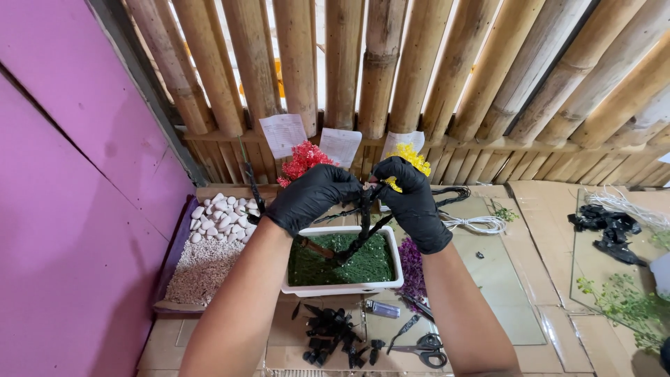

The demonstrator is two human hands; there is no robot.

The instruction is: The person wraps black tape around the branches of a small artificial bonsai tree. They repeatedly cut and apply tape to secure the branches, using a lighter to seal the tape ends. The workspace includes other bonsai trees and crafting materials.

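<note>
Both my hands wear black gloves. My left hand point(313, 195) and my right hand point(412, 199) pinch the top of a dark wrapped trunk point(364, 222) of a small artificial tree. The trunk rises out of a white rectangular pot point(343, 287) filled with green turf. Where the two hands meet, above the pot, the fingertips hide the trunk's tip. A red flower cluster point(304, 160) shows behind my left hand and a yellow flower cluster point(412, 159) behind my right.
A tray point(202, 269) of white pebbles and gravel lies left of the pot. Black scraps point(333, 338), scissors point(424, 347), a lighter point(382, 308) and purple flowers point(413, 269) lie in front. White cord point(478, 223), more black scraps point(606, 223) and green sprigs point(621, 297) lie right. A bamboo wall stands behind.
</note>
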